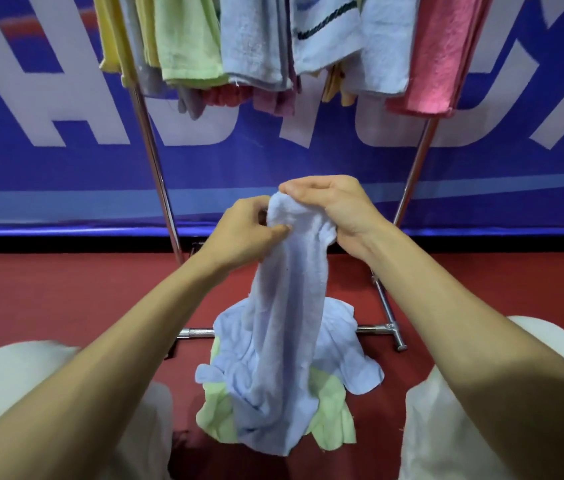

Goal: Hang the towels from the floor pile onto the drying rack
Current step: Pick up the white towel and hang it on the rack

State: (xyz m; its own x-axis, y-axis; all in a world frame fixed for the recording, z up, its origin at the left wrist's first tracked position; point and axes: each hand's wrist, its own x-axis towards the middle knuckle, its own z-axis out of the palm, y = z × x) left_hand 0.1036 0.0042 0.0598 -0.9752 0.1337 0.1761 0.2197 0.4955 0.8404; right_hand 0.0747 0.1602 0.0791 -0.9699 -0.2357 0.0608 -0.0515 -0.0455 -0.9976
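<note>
A light blue towel hangs bunched from both my hands above the floor pile. My left hand pinches its upper edge from the left. My right hand grips the top of it from the right. Below it, the floor pile holds another light blue towel and a pale green towel on the red floor. The drying rack of shiny metal tubes stands just behind, its top rails filled with several hung towels: yellow, green, blue, white and pink.
The rack's base bar lies on the red floor behind the pile. A blue banner with large white letters covers the wall behind the rack. My knees in white trousers flank the pile left and right.
</note>
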